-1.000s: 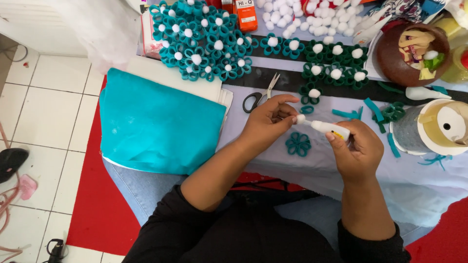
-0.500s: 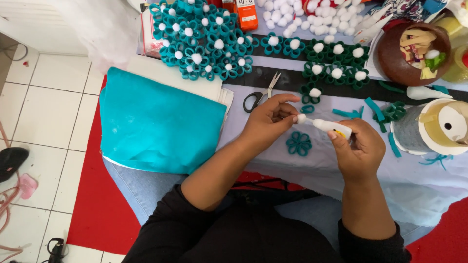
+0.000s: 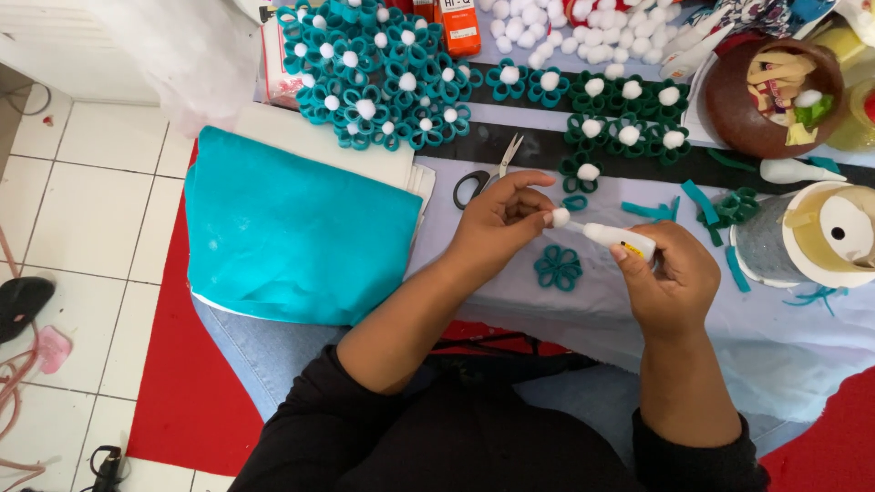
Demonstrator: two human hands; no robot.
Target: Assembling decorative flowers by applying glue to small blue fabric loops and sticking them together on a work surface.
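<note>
My left hand (image 3: 497, 221) pinches a small white pompom (image 3: 561, 218) between its fingertips. My right hand (image 3: 673, 284) grips a small white glue bottle (image 3: 618, 239), its nozzle touching the pompom. Just below the pompom, a teal felt flower (image 3: 558, 267) without a centre lies on the pale cloth (image 3: 583, 314).
Black-handled scissors (image 3: 485, 177) lie behind my left hand. Several finished teal flowers with white centres (image 3: 383, 77) fill the back. Folded teal felt (image 3: 292, 232) is at left. A brown bowl (image 3: 764, 87), a tape roll (image 3: 843, 232), loose pompoms (image 3: 556, 27) and an orange box (image 3: 458, 25) stand at the back and right.
Both hands stay almost in place; the glue nozzle remains at the pompom, with only slight finger shifts.
</note>
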